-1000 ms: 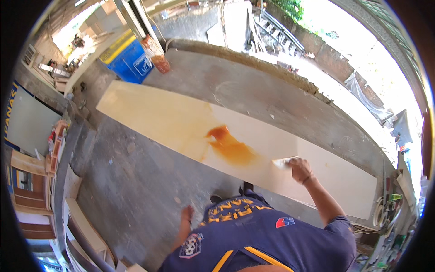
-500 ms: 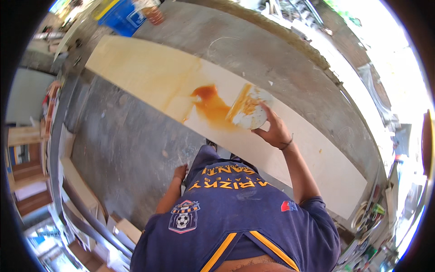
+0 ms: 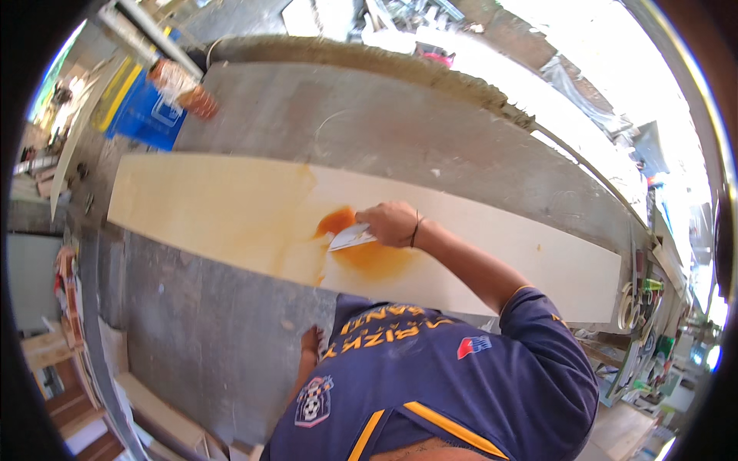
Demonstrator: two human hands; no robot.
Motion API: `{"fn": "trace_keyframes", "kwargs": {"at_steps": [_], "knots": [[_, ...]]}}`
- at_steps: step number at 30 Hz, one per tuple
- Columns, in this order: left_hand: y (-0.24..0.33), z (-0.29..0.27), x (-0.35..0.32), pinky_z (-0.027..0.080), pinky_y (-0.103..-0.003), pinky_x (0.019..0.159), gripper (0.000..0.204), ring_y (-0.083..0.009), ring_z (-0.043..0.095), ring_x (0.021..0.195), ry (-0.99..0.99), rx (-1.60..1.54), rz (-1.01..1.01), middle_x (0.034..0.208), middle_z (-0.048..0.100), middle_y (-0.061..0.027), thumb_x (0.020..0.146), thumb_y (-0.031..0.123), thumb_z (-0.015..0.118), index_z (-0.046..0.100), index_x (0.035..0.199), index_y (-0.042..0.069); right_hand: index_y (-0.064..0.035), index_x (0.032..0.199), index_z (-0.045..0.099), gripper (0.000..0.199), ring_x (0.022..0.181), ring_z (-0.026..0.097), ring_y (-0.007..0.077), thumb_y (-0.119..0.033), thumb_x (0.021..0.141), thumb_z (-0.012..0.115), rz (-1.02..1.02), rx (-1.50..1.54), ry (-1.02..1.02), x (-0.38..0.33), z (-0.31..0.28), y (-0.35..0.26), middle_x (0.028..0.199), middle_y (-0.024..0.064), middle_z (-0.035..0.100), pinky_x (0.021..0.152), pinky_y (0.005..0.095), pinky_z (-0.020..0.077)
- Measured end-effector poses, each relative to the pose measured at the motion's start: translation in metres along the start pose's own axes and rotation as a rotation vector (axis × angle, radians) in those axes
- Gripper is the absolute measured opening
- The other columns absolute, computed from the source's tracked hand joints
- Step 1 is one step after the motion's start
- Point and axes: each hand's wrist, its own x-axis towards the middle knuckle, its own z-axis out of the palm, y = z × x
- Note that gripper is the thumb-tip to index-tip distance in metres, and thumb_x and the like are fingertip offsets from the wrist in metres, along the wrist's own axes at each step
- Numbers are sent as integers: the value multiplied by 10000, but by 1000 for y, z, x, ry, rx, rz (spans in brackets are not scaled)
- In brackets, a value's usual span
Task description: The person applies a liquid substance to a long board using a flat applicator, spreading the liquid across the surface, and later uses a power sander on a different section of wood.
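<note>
One hand [image 3: 390, 223], the right, curls closed around a white scraper [image 3: 351, 238].

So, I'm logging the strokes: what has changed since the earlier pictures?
The right hand has moved left along the board, bringing the scraper from right of the orange puddle over it. Nothing was let go. The board stayed put; the left hand still hangs low.

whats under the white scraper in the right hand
The pale board lies below, with orange liquid showing on both sides of the scraper. The patch directly beneath the scraper and the right hand is covered, so its surface can't be seen.
</note>
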Motion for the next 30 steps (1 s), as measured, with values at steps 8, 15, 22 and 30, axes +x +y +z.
{"fn": "trace_keyframes", "kwargs": {"at_steps": [8,15,22,30], "knots": [[131,39,-79,402,-280,563,380,-129,584,692,29,-70,99,856,635,-35,851,418,495,581,974,70,-62,1020,502,326,943,560,292,-137,720,607,92,-156,-55,47,26,0,978,116,571,725,410,469],[63,20,-62,431,-328,605,414,-174,588,742,-10,-139,-117,923,627,-70,889,420,433,554,1012,44,-48,1023,471,332,934,553,287,-138,728,592,41,-131,124,79,50,7,978,112,538,714,397,488],[34,6,-68,402,-359,597,413,-162,571,739,58,-65,-101,935,633,-44,876,461,429,561,1033,102,-48,1019,469,352,929,573,303,-166,715,602,231,-188,310,174,33,29,991,132,548,727,418,487],[73,24,-86,406,-328,591,417,-165,574,729,93,-215,-20,947,630,-55,870,439,463,555,1038,69,-30,1026,475,273,913,595,330,-118,770,508,322,-197,398,199,-9,51,1039,178,557,740,421,494]]}}
